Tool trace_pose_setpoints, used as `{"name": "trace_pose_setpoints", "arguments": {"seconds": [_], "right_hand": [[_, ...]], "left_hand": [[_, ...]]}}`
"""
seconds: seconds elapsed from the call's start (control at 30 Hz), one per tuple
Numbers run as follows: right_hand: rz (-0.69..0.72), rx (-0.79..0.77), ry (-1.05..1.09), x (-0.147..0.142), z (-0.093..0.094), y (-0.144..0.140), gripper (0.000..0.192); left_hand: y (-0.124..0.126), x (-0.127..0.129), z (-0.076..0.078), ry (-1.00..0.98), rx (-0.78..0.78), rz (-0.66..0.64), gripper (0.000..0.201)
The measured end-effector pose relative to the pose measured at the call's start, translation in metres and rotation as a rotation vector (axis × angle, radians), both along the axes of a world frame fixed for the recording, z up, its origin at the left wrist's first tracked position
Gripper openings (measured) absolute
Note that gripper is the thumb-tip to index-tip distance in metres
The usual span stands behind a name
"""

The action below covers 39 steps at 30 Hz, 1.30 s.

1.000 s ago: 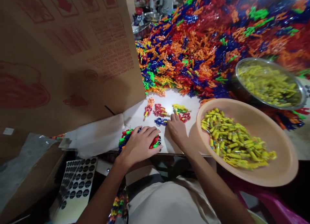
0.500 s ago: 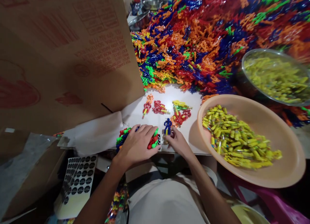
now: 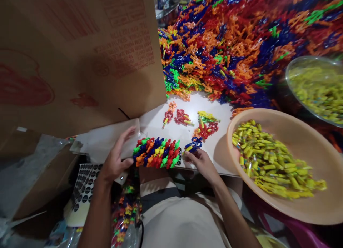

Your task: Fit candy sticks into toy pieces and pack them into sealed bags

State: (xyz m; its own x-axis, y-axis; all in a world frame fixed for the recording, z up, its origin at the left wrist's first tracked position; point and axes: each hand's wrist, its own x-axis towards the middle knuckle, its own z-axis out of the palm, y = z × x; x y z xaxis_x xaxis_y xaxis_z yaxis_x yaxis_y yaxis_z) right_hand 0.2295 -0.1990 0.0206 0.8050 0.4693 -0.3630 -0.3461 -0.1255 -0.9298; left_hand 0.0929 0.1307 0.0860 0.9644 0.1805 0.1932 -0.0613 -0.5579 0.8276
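Left hand: the bare left hand (image 3: 115, 158) is open, palm inward, thumb apart from the fingers, just beside the left end of the packed block; whether the thumb touches it, I cannot tell.
Right hand: the right hand (image 3: 202, 164) pinches a glossy dark-blue plastic toy figure with a yellow part (image 3: 195, 143) between thumb and fingers — near the block's right end, over the white tabletop (image 3: 214, 157).
Packed block: rows of red, green, blue, orange and yellow plastic figures (image 3: 157, 153) stand close together at the table's front edge, between the hands.
Loose figures: a small red-and-yellow cluster (image 3: 207, 128) lies just beyond the right hand; a shiny red figure (image 3: 183, 117) lies farther left.
Basin: a peach plastic basin (image 3: 317, 165) at right holds yellow tube-like pieces (image 3: 273, 162).
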Motion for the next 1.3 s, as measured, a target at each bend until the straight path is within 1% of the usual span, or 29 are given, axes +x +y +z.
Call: {"name": "trace_pose_setpoints", "arguments": {"seconds": [0.07, 0.13, 0.17, 0.23, 0.33, 0.5, 0.6, 0.7, 0.83, 0.9, 1.0, 1.07, 1.2, 1.3], "right_hand": [[-0.029, -0.033, -0.062, 0.003, -0.005, 0.006, 0.067], [-0.064, -0.067, -0.113, 0.003, -0.008, 0.012, 0.067], [-0.083, -0.086, -0.136, 0.003, -0.010, 0.015, 0.066], [-0.111, -0.125, -0.180, 0.000, -0.013, 0.019, 0.064], [-0.118, -0.187, -0.244, -0.003, -0.017, 0.020, 0.062], [-0.110, -0.271, -0.346, -0.009, -0.019, 0.017, 0.059], [-0.117, -0.327, -0.418, -0.012, -0.018, 0.017, 0.054], [-0.124, -0.396, -0.497, -0.015, -0.016, 0.017, 0.046], [-0.080, -0.478, -0.598, -0.018, -0.015, 0.016, 0.037], [-0.046, -0.505, -0.642, -0.017, -0.014, 0.014, 0.035], [0.004, -0.537, -0.692, -0.013, -0.013, 0.011, 0.035], [0.038, -0.557, -0.718, -0.009, -0.010, 0.009, 0.034], [0.114, -0.585, -0.747, -0.002, -0.004, 0.006, 0.031], [0.165, -0.597, -0.753, 0.007, -0.002, 0.004, 0.033]], "left_hand": [[0.006, -0.013, -0.028, -0.043, -0.213, 0.038, 0.136], [0.000, -0.022, -0.051, -0.014, -0.334, 0.063, 0.149], [-0.006, -0.024, -0.059, 0.022, -0.375, 0.067, 0.152], [-0.019, -0.026, -0.069, 0.089, -0.440, 0.071, 0.154], [-0.029, -0.025, -0.071, 0.124, -0.476, 0.084, 0.149], [-0.030, -0.021, -0.062, 0.130, -0.345, 0.104, 0.133], [-0.038, -0.017, -0.056, 0.120, -0.370, 0.136, 0.135], [-0.048, -0.013, -0.054, 0.136, -0.415, 0.153, 0.140], [-0.058, -0.014, -0.058, 0.122, -0.421, 0.183, 0.136], [-0.062, -0.015, -0.058, 0.121, -0.443, 0.186, 0.134], [-0.069, -0.018, -0.057, 0.131, -0.503, 0.190, 0.139], [-0.076, -0.019, -0.059, 0.103, -0.531, 0.202, 0.139], [-0.084, -0.026, -0.069, 0.024, -0.515, 0.200, 0.132], [-0.081, -0.037, -0.079, 0.018, -0.513, 0.137, 0.138]]}}
